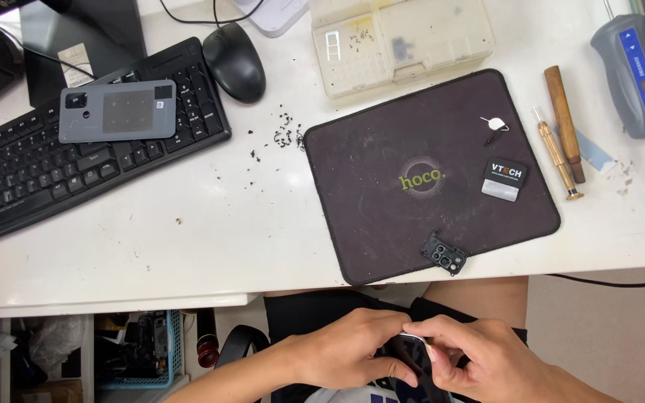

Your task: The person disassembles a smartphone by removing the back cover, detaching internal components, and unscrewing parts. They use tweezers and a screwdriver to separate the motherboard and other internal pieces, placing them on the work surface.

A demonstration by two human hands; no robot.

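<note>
Both hands meet below the table edge: the left hand (349, 347) and the right hand (487, 362) close their fingers around a dark phone (412, 358). Just above them, a camera module frame (444, 254) lies on the black mat (382, 186).
</note>
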